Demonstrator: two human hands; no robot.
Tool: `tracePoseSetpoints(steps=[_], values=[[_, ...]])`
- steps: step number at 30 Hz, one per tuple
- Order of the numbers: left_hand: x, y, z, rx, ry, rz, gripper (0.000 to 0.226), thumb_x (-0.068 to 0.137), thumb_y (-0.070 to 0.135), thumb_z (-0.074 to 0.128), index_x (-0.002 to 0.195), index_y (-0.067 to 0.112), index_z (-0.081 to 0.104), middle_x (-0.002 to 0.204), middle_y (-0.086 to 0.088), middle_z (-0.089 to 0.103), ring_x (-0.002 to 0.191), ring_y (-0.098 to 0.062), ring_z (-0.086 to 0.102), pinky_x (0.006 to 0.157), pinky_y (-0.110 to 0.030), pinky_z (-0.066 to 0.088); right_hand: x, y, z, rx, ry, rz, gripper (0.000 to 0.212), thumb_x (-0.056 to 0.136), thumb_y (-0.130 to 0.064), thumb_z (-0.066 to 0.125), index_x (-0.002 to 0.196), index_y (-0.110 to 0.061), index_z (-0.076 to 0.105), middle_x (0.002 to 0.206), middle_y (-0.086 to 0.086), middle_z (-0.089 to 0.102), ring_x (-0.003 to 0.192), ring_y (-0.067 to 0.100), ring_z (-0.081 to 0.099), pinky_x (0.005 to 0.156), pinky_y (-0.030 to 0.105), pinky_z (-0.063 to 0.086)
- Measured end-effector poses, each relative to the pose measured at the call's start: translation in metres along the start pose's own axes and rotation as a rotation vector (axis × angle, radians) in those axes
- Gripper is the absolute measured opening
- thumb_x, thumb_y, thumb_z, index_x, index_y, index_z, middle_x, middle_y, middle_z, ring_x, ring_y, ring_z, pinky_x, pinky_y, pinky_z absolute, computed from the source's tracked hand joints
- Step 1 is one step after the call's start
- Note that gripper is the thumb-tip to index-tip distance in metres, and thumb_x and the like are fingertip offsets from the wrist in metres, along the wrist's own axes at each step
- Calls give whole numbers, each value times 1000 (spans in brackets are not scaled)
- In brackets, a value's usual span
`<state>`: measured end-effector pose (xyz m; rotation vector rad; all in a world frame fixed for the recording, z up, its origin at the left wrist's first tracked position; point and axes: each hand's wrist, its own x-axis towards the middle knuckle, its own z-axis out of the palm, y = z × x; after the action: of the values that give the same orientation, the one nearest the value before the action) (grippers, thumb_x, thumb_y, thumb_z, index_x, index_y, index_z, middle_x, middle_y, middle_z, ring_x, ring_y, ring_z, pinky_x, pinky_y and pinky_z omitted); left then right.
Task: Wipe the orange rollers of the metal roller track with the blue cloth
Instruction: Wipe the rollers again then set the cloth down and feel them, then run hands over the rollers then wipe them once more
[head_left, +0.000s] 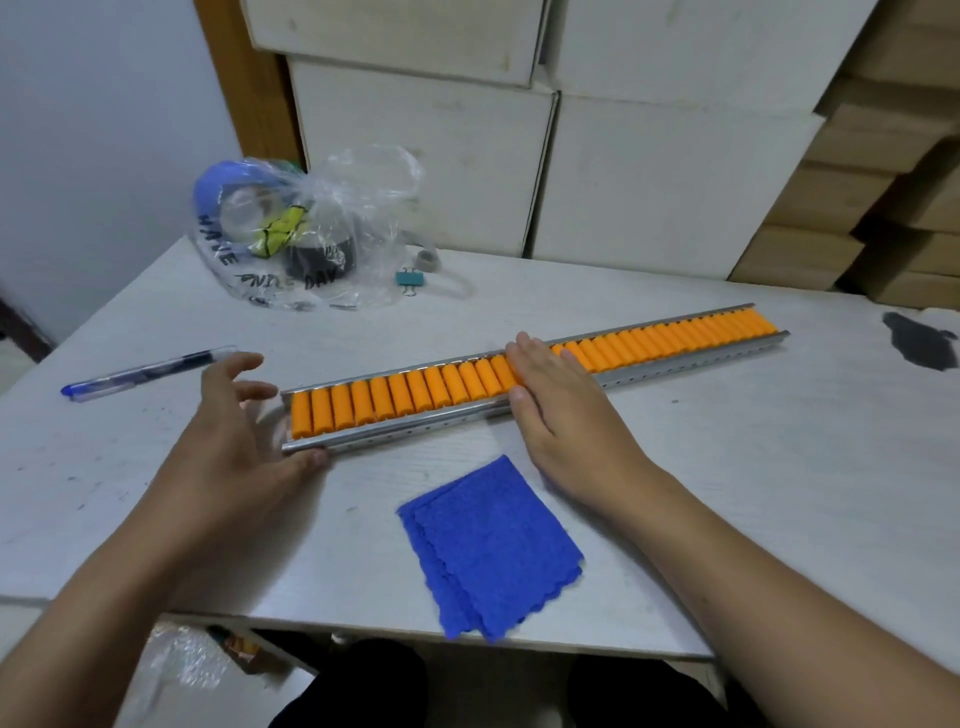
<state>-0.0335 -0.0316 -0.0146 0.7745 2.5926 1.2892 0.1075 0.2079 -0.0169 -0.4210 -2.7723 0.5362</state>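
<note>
Neither hand held anything. Left hand was spread wide at the near left end of the metal roller track, fingers fanned and lifted, thumb tip touching the track's front corner. Right hand lay flat, palm down, across the middle of the track, fingers together over the orange rollers, thumb along the front rail.

Both forearms reached in from the near edge of the table, left one angled in toward the track's end, right one coming from the lower right.

White boxes were stacked behind the table, brown cartons at far right.

Track ran diagonally, near-left to far-right, rollers side by side along its whole length.

Blue cloth lay folded on the table, just in front of the track, between the two forearms, close to the right wrist but untouched by either hand.

Clear plastic bag with tape rolls inside sat at the far left of the table. Dark stain marked the far right.

Blue pen lay left of the left hand, apart from it. Teal binder clip and a small grey ring sat beside the bag.
</note>
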Motion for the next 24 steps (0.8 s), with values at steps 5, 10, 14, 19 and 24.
tracePoseSetpoints(steps=[5,10,14,19,24], values=[[13,42,32,476,-70,342,98,66,48,76,144,15,28,142,-9,42,133,-24,34,114,-37,19,3,-8,5,-32,-72,-135,51,101,-32,28,150,-18,23,159,0,19,146,10,11,118,25,-3],[39,79,83,509,-217,437,80,67,56,45,127,5,51,122,-15,57,111,-34,54,95,-40,39,7,-6,11,-85,-105,-192,58,94,-30,26,149,-12,26,158,4,23,146,14,15,118,28,0],[53,84,92,564,-238,327,57,77,47,63,126,22,50,115,-3,56,103,-23,55,78,-34,41,6,5,10,-98,-88,-189,56,95,-26,32,148,-11,27,157,6,24,145,16,17,116,27,2],[54,85,93,578,-214,291,66,72,46,70,130,25,46,116,0,54,106,-21,53,78,-32,39,5,33,1,-112,-59,-141,50,98,-24,35,147,-12,32,155,5,29,144,16,22,116,28,7],[54,83,93,544,-206,295,64,73,43,70,130,26,46,116,1,55,107,-22,52,78,-33,40,1,85,-22,-156,12,6,47,100,-23,34,146,-14,32,154,5,32,143,17,25,117,30,12]])
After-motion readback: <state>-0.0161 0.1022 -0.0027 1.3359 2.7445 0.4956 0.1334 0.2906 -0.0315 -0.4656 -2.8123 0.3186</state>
